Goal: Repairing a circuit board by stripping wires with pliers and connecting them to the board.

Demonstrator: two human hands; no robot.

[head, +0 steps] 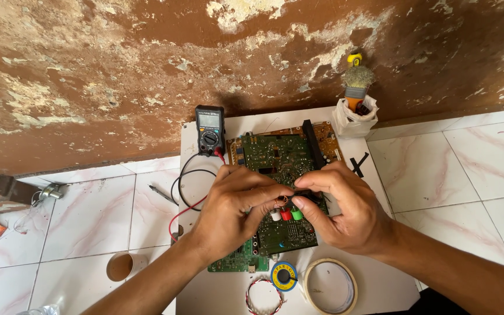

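White tabletop (205, 294) carries a green circuit board (281, 157) at center. Left hand (228, 213) and right hand (345, 213) pinch together on a small coiled part (282, 200) above the red, white and green jacks; looks like positioning, needs steady fingertips. Black multimeter (210, 129) at 11 o'clock, glossy tape roll (329, 287) at 5.

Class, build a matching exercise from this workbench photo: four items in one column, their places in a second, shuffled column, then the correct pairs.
Items
1. multimeter
2. brush
3. roll of tape
4. paper cup

Places
A. on the floor tiles, left of the white board
B. standing in a white pot by the wall
C. near edge of the board, right of the solder spool
D. far left corner of the board, leads plugged in

Pairs: 1-D, 2-B, 3-C, 4-A
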